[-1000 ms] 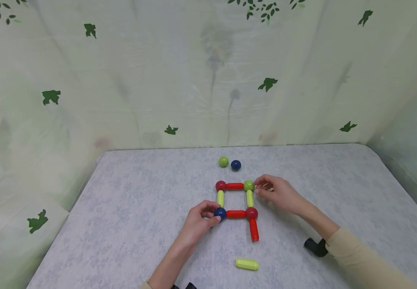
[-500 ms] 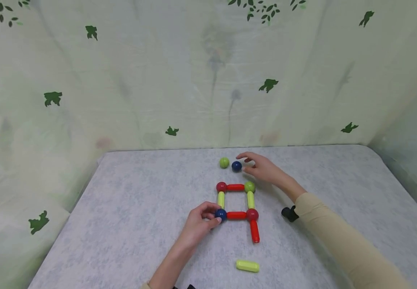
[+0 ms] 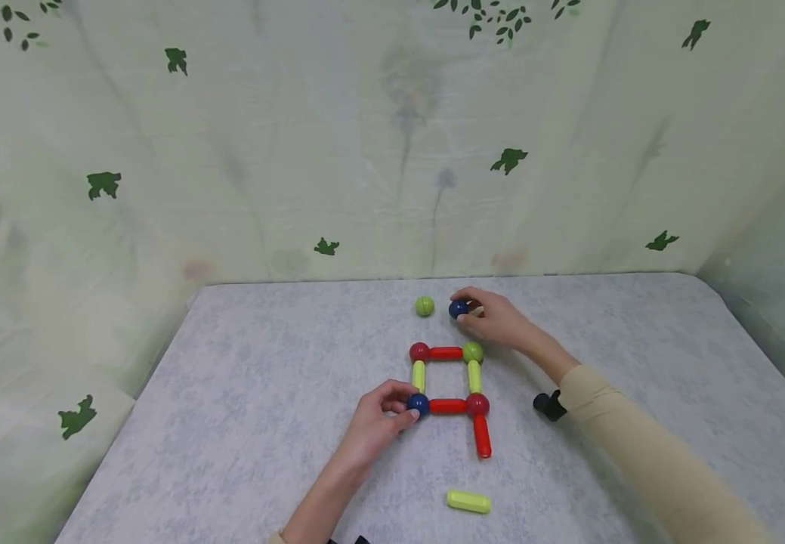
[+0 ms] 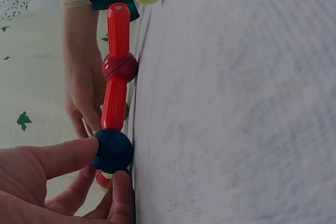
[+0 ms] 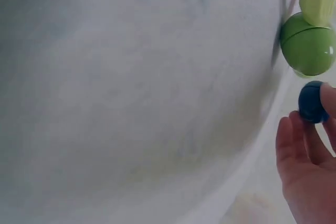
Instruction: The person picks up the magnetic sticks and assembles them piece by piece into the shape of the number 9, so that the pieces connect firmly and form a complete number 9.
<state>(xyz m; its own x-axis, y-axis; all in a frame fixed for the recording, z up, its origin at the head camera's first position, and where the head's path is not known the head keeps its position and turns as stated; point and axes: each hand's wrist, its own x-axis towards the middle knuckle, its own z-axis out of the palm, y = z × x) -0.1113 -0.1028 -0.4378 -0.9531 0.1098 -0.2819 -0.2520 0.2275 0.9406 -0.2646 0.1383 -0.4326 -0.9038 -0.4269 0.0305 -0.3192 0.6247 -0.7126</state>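
My left hand (image 3: 380, 417) pinches a blue ball (image 4: 113, 151) at the near left corner of a square made of balls and rods. Its other corners are a red ball (image 3: 419, 351), a green ball (image 3: 473, 352) and a second red ball (image 3: 477, 405). Red rods (image 3: 448, 406) and yellow-green rods (image 3: 475, 376) join them. From the near right corner one more red rod (image 3: 483, 437) sticks out toward me. Beyond the square, my right hand (image 3: 494, 316) pinches a loose blue ball (image 3: 458, 308) between thumb and fingers, seen also in the right wrist view.
A loose green ball (image 3: 424, 306) lies at the back, left of the right hand. Nearer me lies a single yellow-green rod (image 3: 468, 501). The grey table (image 3: 263, 363) ends at a leaf-patterned curtain (image 3: 263, 151). A black device (image 3: 550, 406) is at the right wrist.
My right hand has gone from beside the square's green ball to the back, grasped the loose blue ball and drawn it slightly right. The left hand has stayed on its blue ball.
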